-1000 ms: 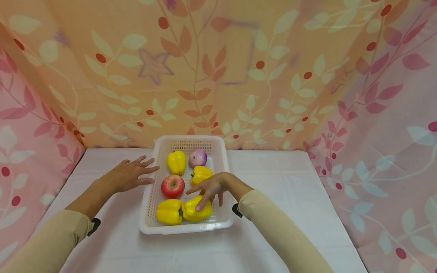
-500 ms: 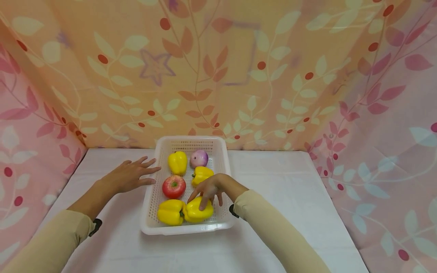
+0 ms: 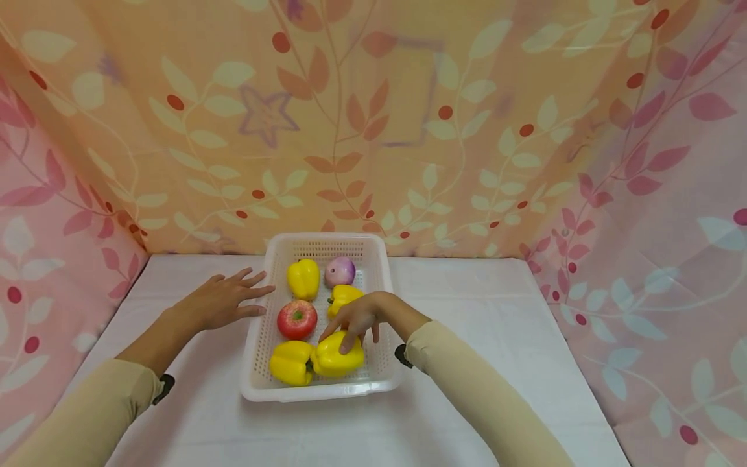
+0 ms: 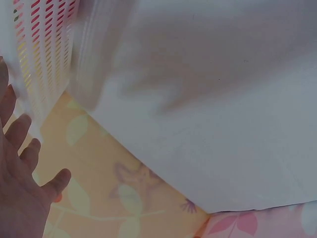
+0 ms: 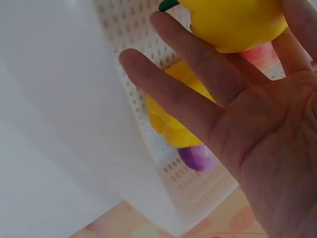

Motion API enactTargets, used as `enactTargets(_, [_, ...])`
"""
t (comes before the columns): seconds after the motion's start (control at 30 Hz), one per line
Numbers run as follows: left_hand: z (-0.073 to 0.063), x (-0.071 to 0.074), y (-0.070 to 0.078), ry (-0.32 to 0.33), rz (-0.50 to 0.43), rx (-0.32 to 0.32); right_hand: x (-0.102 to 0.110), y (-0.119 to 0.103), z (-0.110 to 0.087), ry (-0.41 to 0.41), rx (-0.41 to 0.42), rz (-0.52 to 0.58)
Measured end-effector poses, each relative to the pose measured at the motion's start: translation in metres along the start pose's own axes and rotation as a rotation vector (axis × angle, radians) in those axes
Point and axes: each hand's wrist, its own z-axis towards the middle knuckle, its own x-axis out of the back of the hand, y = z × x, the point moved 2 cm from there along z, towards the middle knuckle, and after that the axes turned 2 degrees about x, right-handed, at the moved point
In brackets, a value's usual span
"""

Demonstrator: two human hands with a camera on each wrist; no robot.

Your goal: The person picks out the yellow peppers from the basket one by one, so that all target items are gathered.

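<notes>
My right hand point(image 3: 363, 313) holds a yellow bell pepper point(image 3: 338, 358) at the front right of a white perforated basket point(image 3: 321, 392), thumb on its near side and fingers on the far side. In the right wrist view this bell pepper point(image 5: 237, 25) shows a green stem, while two fingers stretch out past it. My left hand point(image 3: 224, 301) has its fingers spread at the basket's left rim and grips nothing. Beside the held pepper lies another yellow bell pepper point(image 3: 290, 363). A red apple point(image 3: 297, 324) sits just behind that one.
Farther back in the basket are a yellow bell pepper point(image 3: 303, 279), a purple onion point(image 3: 340, 271) and a smaller yellow bell pepper point(image 3: 344, 297), partly behind my right hand. A white cloth point(image 3: 467, 311) covers the table, and floral curtains point(image 3: 373, 130) enclose it on three sides.
My right fingers have come in around the front right bell pepper, and it has risen slightly. My left hand has stayed at the basket's rim.
</notes>
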Motion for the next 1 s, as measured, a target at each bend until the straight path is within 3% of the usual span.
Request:
enactTargets(0.3, [0.000,0.000,0.000,-0.003,0.010,-0.003,0.017,-0.012,-0.023,0.107,0.131,-0.074])
enactTargets(0.5, [-0.001,0.001,0.002,-0.002,0.006,0.002,0.030,-0.015,-0.041,0.182,0.237,-0.045])
enactTargets(0.87, [-0.001,0.000,0.000,0.009,0.013,-0.007,0.052,0.013,-0.067,0.430,0.326,0.089])
enactTargets(1.0, [0.000,-0.001,0.000,0.006,0.006,-0.004,0.059,0.032,-0.080,0.543,0.314,0.128])
